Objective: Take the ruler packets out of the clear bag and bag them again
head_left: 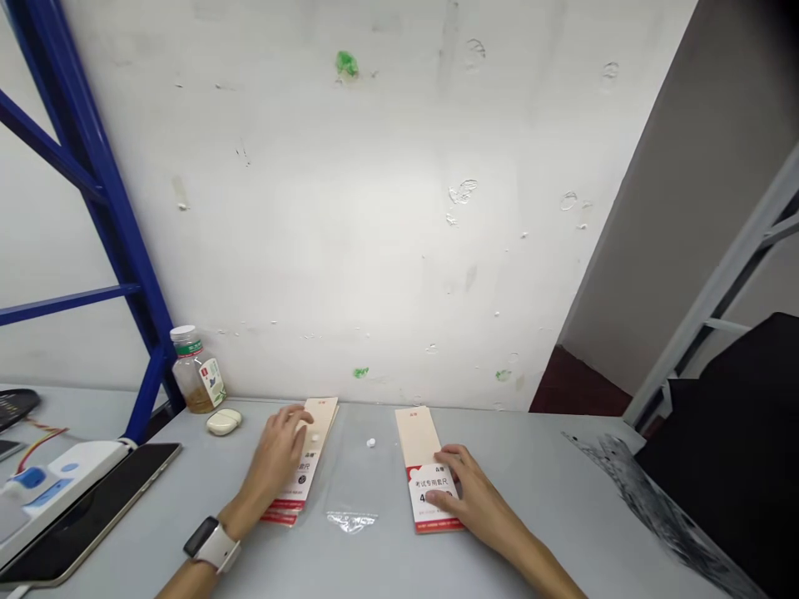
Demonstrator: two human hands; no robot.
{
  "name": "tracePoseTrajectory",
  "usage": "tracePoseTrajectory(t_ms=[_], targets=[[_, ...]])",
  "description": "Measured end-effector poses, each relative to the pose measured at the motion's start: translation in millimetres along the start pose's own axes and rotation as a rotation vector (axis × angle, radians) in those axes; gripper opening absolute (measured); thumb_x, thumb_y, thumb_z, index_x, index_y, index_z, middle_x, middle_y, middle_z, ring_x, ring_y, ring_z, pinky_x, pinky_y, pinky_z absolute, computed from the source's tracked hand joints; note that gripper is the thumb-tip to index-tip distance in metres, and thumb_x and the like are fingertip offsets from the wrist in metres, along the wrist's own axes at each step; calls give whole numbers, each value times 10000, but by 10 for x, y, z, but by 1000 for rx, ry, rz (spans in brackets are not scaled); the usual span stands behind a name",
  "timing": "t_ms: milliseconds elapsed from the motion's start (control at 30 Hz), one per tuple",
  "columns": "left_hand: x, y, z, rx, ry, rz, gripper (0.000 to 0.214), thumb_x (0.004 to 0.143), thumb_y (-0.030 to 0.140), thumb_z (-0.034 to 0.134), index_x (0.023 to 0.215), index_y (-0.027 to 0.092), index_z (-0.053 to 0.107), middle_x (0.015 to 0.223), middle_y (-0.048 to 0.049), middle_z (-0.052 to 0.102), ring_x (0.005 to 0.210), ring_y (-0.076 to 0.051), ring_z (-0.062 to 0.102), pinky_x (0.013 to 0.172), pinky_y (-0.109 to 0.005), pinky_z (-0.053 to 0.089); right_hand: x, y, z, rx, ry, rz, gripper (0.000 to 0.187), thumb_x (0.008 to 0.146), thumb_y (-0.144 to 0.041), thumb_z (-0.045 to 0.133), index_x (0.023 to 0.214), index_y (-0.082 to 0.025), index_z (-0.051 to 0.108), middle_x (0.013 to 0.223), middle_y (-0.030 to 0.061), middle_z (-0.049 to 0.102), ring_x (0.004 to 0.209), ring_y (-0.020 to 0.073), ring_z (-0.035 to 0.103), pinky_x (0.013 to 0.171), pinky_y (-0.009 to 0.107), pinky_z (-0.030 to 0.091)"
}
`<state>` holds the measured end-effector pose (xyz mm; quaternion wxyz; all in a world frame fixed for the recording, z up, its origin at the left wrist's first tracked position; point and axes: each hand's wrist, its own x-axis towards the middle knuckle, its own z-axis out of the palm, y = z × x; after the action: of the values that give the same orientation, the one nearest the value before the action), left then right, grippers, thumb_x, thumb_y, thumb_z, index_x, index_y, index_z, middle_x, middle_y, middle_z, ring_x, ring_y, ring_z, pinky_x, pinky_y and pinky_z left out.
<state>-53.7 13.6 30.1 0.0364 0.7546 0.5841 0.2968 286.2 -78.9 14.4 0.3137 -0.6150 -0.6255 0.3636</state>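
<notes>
Left fingers [293,418] curled over a stack of ruler-set packets [300,491], directly beneath them, long axis angled away from the body. Right fingers [453,456] across a single packet [419,437], its long axis nearly straight ahead. Grip on either: impossible to tell. Clear plastic bag [351,522] between the 2 hands.

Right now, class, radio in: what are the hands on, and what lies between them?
Left hand on stacked ruler-set packets. Right hand on single packet. Clear plastic bag between them.
</notes>
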Motion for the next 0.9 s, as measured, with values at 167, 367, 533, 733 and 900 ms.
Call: tracePoseTrajectory(t_ms=[167, 367, 533, 733, 900], targets=[[-206, 406, 110, -104, -152, 321, 252, 960, 268, 373, 1054, 264, 606, 1241, -36, 618, 1149, -256, 563, 993, -411, 457, -4, -22, 26, -47, -10, 54, 427, 666, -402, 716, 1052, -284, 578, 1451, 40, 387, 1214, 281, 484, 878, 340, 466], [-405, 663, 174, -152, -254, 375, 298, 957, 286, 449, 1237, 292, 552, 1246, -43, 646, 1114, -244, 609, 941, -404, 512, 3, -46, 50, 9, 38, 68, 260, 649, -275, 676, 840, -251, 500, 1418, 46, 429, 1281, 272, 425, 947, 363, 426], [-386, 668, 145, -171, -310, 295, 261, 968, 285, 418, 1192, 294, 551, 1172, -39, 635, 1036, -224, 627, 868, -359, 522, -18, -59, 36, 60, 72, 77, 148, 692, -251, 607, 759, -249, 475, 1500, 16, 303, 1351, 267, 349, 864, 319, 459], [-394, 690, 187, -111, -356, 264, 206, 966, 301, 395, 1070, 269, 570, 1038, -29, 603, 897, -205, 630, 777, -327, 501, -64, -133, 4, -69, 72, 71, 83, 716, -256, 551, 762, -248, 482, 1201, 41, 522, 1018, 220, 568, 768, 324, 459], [-383, 728, 166, -73, -399, 200, 209, 971, 316, 367, 1038, 269, 559, 991, -14, 602, 800, -194, 628, 675, -300, 456, -93, -185, -27, -175, 116, 92, 79, 703, -274, 597, 708, -221, 539, 1492, 17, 336, 1228, 276, 451, 931, 379, 404]])
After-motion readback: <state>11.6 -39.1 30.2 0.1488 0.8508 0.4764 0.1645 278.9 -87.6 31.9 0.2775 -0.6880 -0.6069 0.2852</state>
